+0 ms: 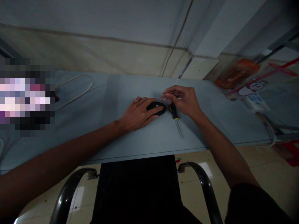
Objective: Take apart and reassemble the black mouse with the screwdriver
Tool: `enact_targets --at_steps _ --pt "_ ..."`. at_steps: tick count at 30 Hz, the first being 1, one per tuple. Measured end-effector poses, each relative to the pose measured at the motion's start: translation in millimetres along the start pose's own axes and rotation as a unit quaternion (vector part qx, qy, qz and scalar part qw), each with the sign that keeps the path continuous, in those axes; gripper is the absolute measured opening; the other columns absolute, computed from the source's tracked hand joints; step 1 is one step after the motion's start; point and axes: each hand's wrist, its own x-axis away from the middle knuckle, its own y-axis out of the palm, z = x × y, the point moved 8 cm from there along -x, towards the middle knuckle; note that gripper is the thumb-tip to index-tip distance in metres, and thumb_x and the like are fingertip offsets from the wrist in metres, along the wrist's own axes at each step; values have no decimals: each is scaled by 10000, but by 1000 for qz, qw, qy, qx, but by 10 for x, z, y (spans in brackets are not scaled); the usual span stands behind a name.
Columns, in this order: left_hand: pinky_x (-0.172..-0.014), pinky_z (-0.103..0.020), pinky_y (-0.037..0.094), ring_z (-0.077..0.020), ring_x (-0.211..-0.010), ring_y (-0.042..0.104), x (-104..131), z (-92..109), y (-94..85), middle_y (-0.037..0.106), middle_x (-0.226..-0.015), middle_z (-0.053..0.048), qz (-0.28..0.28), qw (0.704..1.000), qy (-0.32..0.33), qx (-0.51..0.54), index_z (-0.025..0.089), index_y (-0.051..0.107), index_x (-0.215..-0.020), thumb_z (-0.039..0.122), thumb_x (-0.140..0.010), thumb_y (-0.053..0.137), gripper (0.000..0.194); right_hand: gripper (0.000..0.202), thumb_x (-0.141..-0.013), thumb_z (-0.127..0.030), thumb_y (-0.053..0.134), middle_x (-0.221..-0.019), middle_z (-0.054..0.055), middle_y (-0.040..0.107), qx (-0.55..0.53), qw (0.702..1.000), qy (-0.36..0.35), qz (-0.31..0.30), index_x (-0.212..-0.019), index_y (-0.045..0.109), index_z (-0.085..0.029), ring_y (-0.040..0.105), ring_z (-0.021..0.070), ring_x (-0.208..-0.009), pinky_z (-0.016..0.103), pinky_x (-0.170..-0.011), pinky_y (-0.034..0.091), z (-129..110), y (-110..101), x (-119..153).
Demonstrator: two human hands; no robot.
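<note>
My left hand (137,114) rests on a black, rounded computer mouse (150,106) and holds it against the table, with fingers on both sides and a ring on one finger. Just right of the mouse, my right hand (181,98) hovers with its fingers curled and their tips together. Whatever may be between those fingertips is too small to make out. Below my right hand a screwdriver (173,112) lies on the table, its black and yellow handle towards the wall and its shaft pointing towards me.
The blue-grey table (140,141) runs along a tiled wall. A white cable (90,85) loops at the left, beside a blurred-out area. An orange container (238,73), a clear printed bag (254,84) and a white box (257,101) stand at the right. Chair armrests flank my lap.
</note>
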Motion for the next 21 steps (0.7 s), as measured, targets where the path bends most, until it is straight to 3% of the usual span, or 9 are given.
enact_targets --at_steps 6,13,17,21 --pt "-988 -474 498 -302 -1193 593 -16 -5 -4 571 -1377 -136 -16 1000 -20 1 286 544 -1454 454 -1095 413 418 290 -936 -476 728 -892 57 815 9 1000 -10 -8 -983 752 -191 802 194 -815 279 -643 628 -26 4 8" --pt "-991 -478 513 -305 -1222 593 3 42 19 565 -1440 -132 -30 999 10 -6 282 503 -1493 411 -1061 491 451 316 -904 -501 760 -935 66 819 -24 1000 3 -4 -959 652 -210 804 212 -843 304 -672 631 -3 6 11" --pt "-963 -467 537 -305 -1216 607 16 64 26 567 -1473 -126 -36 999 14 -25 279 500 -1502 374 -1079 454 436 300 -879 -492 788 -976 55 805 -2 999 -20 -29 -930 686 -215 775 201 -891 366 -851 636 -61 35 10" --pt "-942 -474 555 -308 -1205 618 -6 61 25 576 -1462 -123 -33 999 11 -32 271 511 -1495 335 -1068 464 435 253 -862 -455 807 -888 27 762 3 998 -47 -53 -875 725 -216 716 170 -819 335 -814 615 -72 59 -1"
